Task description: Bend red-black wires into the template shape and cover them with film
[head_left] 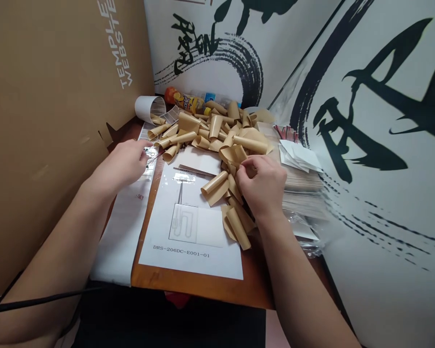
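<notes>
My left hand pinches a small shiny transparent film piece above a white label strip. My right hand presses into a heap of curled amber film strips, its fingertips pinching one strip. Several curls lie below that hand on a white printed sheet marked DRS-206DC-E001-01. The sheet shows a drawn rectangular outline with a looping trace. A small stack of white paper pieces sits above it, partly under the curls.
The sheet rests on a wooden board. A white roll and a drink bottle stand behind the heap. Stacked sheets and a plastic bag lie right. A cardboard panel and a calligraphy-printed panel flank the board.
</notes>
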A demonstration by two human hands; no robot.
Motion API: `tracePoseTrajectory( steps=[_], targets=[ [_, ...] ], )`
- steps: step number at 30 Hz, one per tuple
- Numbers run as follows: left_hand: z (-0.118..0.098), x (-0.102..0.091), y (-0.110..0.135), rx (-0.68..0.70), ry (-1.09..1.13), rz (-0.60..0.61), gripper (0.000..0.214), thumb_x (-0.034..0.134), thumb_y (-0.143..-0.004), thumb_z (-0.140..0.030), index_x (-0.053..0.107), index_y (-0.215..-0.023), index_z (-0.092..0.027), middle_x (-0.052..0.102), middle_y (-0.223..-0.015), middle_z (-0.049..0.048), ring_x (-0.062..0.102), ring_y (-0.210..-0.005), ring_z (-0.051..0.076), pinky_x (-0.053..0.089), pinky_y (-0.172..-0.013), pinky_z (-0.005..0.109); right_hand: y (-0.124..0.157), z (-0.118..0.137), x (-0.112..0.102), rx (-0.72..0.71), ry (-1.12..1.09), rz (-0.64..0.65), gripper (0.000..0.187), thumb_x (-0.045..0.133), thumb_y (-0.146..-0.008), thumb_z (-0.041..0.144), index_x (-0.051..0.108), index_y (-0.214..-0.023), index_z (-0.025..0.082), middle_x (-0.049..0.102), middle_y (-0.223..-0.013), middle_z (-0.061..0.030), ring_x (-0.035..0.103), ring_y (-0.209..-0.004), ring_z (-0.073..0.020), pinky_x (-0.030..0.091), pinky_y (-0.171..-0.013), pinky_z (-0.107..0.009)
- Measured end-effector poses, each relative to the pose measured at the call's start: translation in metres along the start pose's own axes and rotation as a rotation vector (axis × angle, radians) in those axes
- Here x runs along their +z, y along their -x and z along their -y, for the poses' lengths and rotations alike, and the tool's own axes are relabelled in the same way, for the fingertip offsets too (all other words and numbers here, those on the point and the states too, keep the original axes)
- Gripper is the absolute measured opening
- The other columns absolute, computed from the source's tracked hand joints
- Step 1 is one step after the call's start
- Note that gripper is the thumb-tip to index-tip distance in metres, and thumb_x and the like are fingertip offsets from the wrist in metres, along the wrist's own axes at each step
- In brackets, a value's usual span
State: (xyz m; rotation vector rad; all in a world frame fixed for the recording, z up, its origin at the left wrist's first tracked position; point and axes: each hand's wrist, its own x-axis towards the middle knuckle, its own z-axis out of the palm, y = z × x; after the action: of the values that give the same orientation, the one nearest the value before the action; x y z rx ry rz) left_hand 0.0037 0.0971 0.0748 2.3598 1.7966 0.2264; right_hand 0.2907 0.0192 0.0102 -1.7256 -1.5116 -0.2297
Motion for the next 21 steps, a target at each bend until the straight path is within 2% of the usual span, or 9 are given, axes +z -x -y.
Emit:
tracePoseTrajectory(
  steps=[4,9,14,21],
  targets=[
    [0.006,0.011,-0.01,-0.08,0.004,-0.038,0.042,0.054,-0.089,-0.033,0.065,-0.128,-0.019,0.073,-0.115,0.0113,0.067,-0.098,0.028,0.051,-0.076,0.034,-0.001,0.001,-0.003,0.01,-0.002,-0.032,0.01,0.053,-0.079,0.016,0.061,-0.078,0.022,0.068,-0.088,-0.0063,0.062,-0.089,-0.0258,0.045,-0.084,-0.042],
    [0.018,0.028,-0.014,-0.051,-0.011,-0.083,0.039,0.064,-0.082,-0.046,0.07,-0.111,-0.021,0.075,-0.106,0.0097,0.068,-0.091,0.027,0.048,-0.067,0.032,-0.001,0.005,-0.007,0.018,0.01,-0.063,0.011,0.054,-0.079,0.014,0.061,-0.076,0.022,0.067,-0.093,-0.007,0.062,-0.093,-0.0266,0.044,-0.086,-0.044],
    [0.024,0.035,-0.014,-0.035,0.013,-0.047,0.027,0.07,-0.079,-0.041,0.071,-0.098,-0.022,0.076,-0.096,0.0066,0.069,-0.085,0.025,0.047,-0.064,0.03,0.001,0.004,-0.005,0.002,0.022,-0.077,0.008,0.057,-0.08,0.017,0.065,-0.078,0.021,0.067,-0.099,-0.0102,0.063,-0.097,-0.0293,0.044,-0.086,-0.047],
    [0.022,0.038,-0.013,-0.036,0.104,-0.046,0.016,0.069,-0.08,-0.029,0.071,-0.094,-0.022,0.077,-0.09,0.0053,0.068,-0.073,0.02,0.049,-0.063,0.029,0.001,0.004,-0.005,0.032,0.024,-0.098,0.012,0.059,-0.085,0.023,0.068,-0.079,0.02,0.068,-0.098,-0.011,0.063,-0.096,-0.0303,0.043,-0.087,-0.048]
  ],
)
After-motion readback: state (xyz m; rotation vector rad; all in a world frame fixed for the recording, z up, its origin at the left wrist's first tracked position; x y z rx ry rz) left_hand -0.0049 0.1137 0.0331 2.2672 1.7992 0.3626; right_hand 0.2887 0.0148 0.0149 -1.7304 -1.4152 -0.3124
